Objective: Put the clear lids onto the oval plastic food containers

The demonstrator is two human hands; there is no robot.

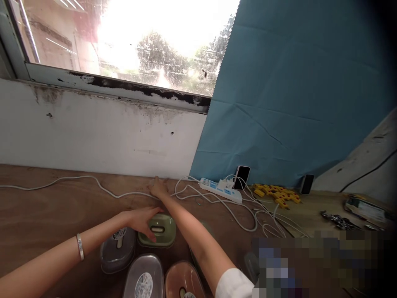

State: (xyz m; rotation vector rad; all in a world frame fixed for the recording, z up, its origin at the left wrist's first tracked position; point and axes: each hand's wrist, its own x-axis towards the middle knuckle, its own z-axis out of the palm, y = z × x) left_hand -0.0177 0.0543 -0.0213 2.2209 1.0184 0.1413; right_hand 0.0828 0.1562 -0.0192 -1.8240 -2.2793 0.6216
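Note:
My left hand (144, 221) spans the left end of a green lidded plastic box (167, 234), thumb on the near side and fingers along the far side. My right hand (159, 188) reaches beyond this box, low over the tabletop near the wall, fingers apart and nothing visible in them. A white cable (124, 194) runs beside and under it. Close to my left forearm is a grey lidded box (116, 254). Nearer to me stand a second grey box with a round label (151, 269) and a brown box (182, 275). Another greenish box is mostly hidden by my right arm.
A white power strip (218, 190) with plugs and looping cables lies to the right, before a phone (242, 177) leaning on the blue cloth (279, 103). Further right are yellow plastic pieces (276, 193), a second dark device (307, 184) and black cables (338, 219). The lower right is pixelated.

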